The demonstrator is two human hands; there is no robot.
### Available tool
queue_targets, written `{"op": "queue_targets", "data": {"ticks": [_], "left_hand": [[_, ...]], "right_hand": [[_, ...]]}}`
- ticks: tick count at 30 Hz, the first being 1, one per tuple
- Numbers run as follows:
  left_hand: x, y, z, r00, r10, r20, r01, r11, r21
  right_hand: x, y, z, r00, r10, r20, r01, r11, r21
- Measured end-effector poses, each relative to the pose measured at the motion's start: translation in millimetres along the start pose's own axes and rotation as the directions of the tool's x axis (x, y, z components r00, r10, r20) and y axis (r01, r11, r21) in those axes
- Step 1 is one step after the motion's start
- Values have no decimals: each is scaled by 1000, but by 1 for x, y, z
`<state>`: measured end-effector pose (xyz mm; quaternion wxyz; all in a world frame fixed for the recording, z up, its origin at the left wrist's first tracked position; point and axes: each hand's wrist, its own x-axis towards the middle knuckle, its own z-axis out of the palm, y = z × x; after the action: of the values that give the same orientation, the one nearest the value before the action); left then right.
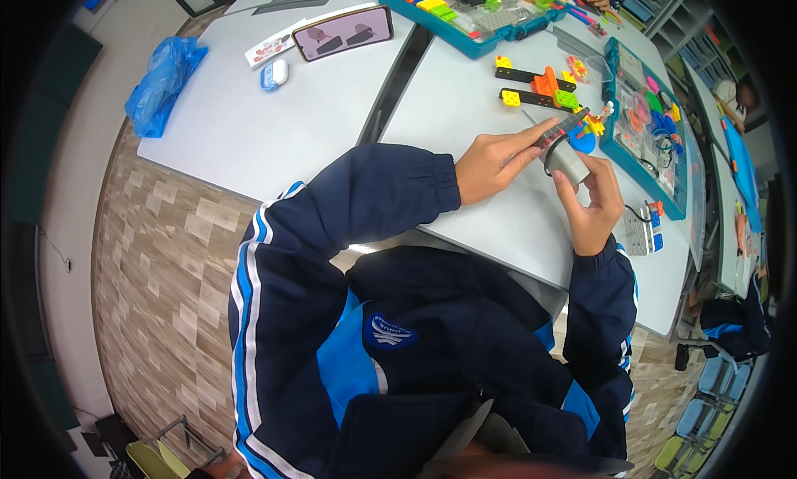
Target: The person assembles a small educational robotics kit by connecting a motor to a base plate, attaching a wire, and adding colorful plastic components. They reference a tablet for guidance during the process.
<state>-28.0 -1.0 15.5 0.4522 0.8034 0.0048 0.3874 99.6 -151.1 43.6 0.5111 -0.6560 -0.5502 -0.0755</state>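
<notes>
Grey and cylindrical, the small motor-like part (567,163) sits in the right hand (594,205), whose fingers curl closed around its body above the near edge of the white tabletop (498,222). Left hand (496,163): fingers pinched narrowly on a dark perforated strip (564,129), one end of which touches the top of the grey part. Both sleeves are navy with blue and white stripes.

Beyond the hands, toward the far edge of this tabletop, lies a partly built assembly (538,87) of 2 black beams joined by orange, yellow and green blocks. Just beside the strip's far end are a small yellow piece (594,127) and a blue disc (583,141). Along the right edge stands an open teal parts tray (616,105) holding many coloured pieces. A second open teal parts case (465,39) lies at the far edge, across the seam between the 2 tables. Near the right hand's wrist, at the right edge, rests a small white grid-faced box (638,230).

On the left tabletop (249,139): a smartphone (342,32) with lit screen, a printed sheet (274,43) beside it, and a white earbud case (275,73). A crumpled blue plastic bag (162,80) hangs over that tabletop's left edge.
</notes>
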Motion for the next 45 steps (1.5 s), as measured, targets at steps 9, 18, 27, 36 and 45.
{"op": "queue_targets", "data": {"ticks": [9,18,27,36,45], "left_hand": [[1,0,0,1000,-10,2,10,1000,2],[1,0,2,1000,18,-24,-18,1000,-10],[1,2,-1,1000,-23,10,23,1000,7],[1,0,1,1000,7,-11,-7,1000,15],[1,-1,1,1000,10,-12,-10,1000,12]], "right_hand": [[0,0,-1,1000,-25,0,25,1000,-4],[0,-1,0,1000,-26,1,26,1000,-6],[0,0,0,1000,-18,-2,18,1000,3],[0,0,-1,1000,-27,3,27,1000,-1],[0,2,-1,999,-43,-2,43,999,-17]]}}
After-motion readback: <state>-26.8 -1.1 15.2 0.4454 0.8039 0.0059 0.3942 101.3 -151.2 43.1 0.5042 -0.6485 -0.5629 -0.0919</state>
